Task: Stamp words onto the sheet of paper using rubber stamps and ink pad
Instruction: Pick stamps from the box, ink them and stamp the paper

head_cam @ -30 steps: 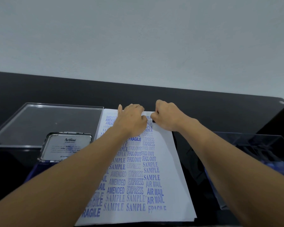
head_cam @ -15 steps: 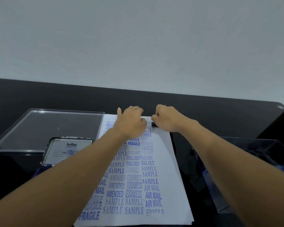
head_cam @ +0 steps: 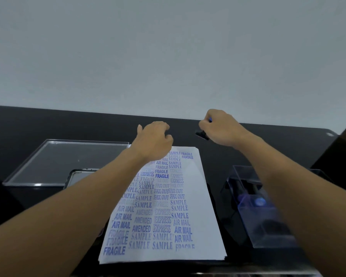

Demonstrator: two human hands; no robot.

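Head view. At the right of the frame a clear plastic box (head_cam: 268, 208) stands on the dark tabletop (head_cam: 48, 124), just beside the sheet of paper (head_cam: 204, 206). It holds dark stamps with blue parts, too blurred to count. At the left a shallow clear tray (head_cam: 68, 160) lies flat, with nothing visible in it. Just in front of it is the ink pad tin (head_cam: 78, 176), partly hidden by the left forearm.

The sheet lies in the lower middle of the frame, covered with blue words in columns. The left hand (head_cam: 154, 140) is over the sheet's upper left corner, fingers loosely curled and holding nothing. The right hand (head_cam: 222, 128) grips a dark rubber stamp (head_cam: 202, 134) in curled fingers. It is raised off the paper, above and to the right of the sheet's upper right corner.

Half a second ago both hands were close together at the top of the sheet, with the stamp down on the paper. Now the hands are well apart, the stamp is off the sheet, and two FRAGILE prints (head_cam: 186, 155) show at the upper right corner where the right hand had lain.
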